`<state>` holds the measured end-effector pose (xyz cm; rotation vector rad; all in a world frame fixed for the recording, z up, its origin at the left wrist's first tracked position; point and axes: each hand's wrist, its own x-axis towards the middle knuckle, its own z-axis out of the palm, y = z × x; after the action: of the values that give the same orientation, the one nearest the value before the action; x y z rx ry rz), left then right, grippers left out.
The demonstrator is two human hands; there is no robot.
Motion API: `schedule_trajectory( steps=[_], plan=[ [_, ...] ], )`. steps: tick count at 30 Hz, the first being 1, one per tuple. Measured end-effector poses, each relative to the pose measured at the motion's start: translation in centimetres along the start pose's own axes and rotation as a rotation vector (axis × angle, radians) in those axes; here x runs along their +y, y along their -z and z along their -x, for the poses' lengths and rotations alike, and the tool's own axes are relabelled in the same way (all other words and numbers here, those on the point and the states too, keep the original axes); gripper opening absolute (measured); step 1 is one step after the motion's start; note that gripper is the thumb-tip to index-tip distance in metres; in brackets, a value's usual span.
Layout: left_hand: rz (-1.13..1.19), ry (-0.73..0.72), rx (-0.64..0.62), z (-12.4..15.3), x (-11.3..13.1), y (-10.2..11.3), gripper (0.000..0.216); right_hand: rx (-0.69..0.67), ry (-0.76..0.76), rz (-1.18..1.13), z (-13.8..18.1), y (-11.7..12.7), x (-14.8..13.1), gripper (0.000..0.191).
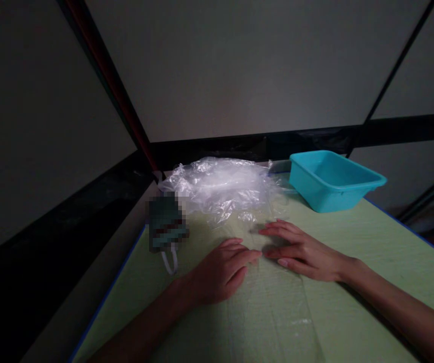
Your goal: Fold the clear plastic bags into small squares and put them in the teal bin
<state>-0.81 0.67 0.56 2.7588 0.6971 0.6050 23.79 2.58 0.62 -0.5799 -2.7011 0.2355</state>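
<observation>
A thin, see-through plastic bag or sheet [283,315] lies flat on the pale green tabletop [398,272] in front of me. On its left part rests my left hand [226,269], palm down, index finger stretched out and the other fingers loosely bent. My right hand [302,252] lies opposite, its fingers apart and pointing left, close to the left fingertips. Neither hand shows anything gripped. Just beyond the fingertips spreads a crumpled heap of clear plastic bags [228,189].
A turquoise plastic basin [345,194] stands at the far right of the table. At the left edge is a blurred-out dark green item [166,222] with a white loop [170,259]. Pale wall panels [254,70] rise behind the table.
</observation>
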Motion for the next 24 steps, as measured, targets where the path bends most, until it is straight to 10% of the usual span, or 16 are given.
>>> schedule_trajectory(
  steps=[24],
  plan=[
    [-0.013,-0.027,0.018,0.0,-0.2,-0.3,0.029,-0.095,0.087,0.019,-0.4,-0.5,-1.0,0.034]
  ],
)
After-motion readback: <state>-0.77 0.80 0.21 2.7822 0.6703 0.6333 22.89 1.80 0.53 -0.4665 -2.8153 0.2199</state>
